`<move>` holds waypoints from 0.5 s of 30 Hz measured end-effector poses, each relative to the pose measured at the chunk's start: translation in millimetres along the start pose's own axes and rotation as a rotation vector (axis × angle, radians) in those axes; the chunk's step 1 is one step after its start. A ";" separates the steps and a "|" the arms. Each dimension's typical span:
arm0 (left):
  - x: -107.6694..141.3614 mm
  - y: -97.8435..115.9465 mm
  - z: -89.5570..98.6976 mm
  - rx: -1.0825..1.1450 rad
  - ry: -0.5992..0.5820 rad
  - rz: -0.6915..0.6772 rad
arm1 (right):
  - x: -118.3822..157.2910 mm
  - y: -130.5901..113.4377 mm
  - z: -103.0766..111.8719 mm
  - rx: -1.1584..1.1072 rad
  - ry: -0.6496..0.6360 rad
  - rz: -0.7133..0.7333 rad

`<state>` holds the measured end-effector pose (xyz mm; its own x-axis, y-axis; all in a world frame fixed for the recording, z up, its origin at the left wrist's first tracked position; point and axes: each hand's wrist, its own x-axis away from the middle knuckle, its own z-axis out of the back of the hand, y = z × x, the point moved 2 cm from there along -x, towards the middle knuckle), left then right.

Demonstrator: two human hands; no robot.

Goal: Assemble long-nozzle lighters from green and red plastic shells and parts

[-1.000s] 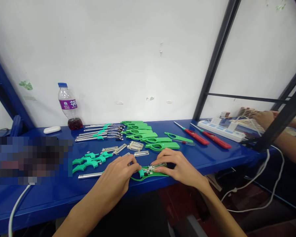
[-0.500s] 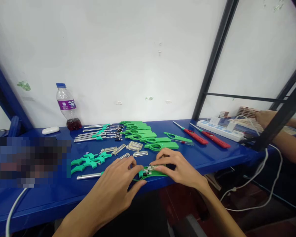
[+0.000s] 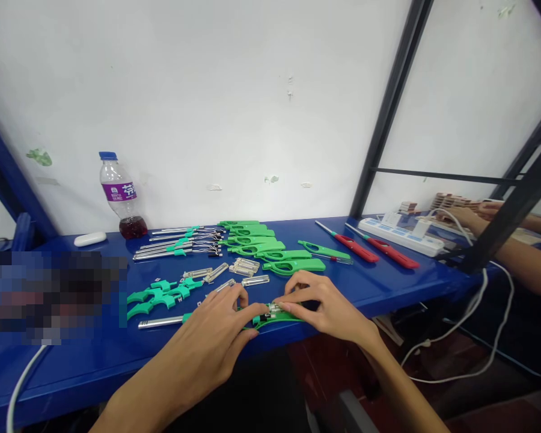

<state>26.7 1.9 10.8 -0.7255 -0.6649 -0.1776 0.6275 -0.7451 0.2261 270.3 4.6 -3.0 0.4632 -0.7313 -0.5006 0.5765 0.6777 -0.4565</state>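
Note:
Near the table's front edge lies a green lighter shell (image 3: 282,317) with a metal tube (image 3: 161,323) reaching out to the left. My left hand (image 3: 220,319) bends over the shell's left part, its index fingertip at the small black and wire parts and its thumb lower at the edge. My right hand (image 3: 318,304) pinches a small clear piece (image 3: 274,308) over the shell. Behind the hands are clear capsules (image 3: 255,280), teal triggers (image 3: 162,296), green shells (image 3: 293,265) and metal tubes with wires (image 3: 162,254).
Two red lighters (image 3: 356,247) and a white power strip (image 3: 401,236) lie on the right of the blue table (image 3: 94,355). A bottle (image 3: 121,195) and white case (image 3: 90,239) stand back left. Another person's arms (image 3: 518,252) show at right.
My left index finger has moved slightly right over the small parts. The clear piece sits a little further left. Another person's second hand now shows at the far right.

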 end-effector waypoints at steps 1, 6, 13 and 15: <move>-0.4 -0.2 -0.2 -0.006 -0.007 0.003 | 0.0 -0.2 0.2 0.003 -0.002 -0.002; -3.3 -3.8 -5.7 -0.014 -0.012 0.010 | 0.1 -1.5 -2.0 0.005 0.034 -0.025; -4.7 -10.9 -17.0 -0.022 0.104 -0.027 | -0.9 29.0 25.5 0.336 0.214 -0.144; -5.0 -12.2 -18.0 -0.022 0.112 -0.029 | -4.3 50.8 48.7 0.545 0.172 -0.288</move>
<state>27.8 13.4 -8.4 -0.7082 -0.6435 -0.2904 0.6135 -0.7645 0.1979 330.3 38.4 11.8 0.1506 -0.8248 -0.5451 0.9422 0.2867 -0.1735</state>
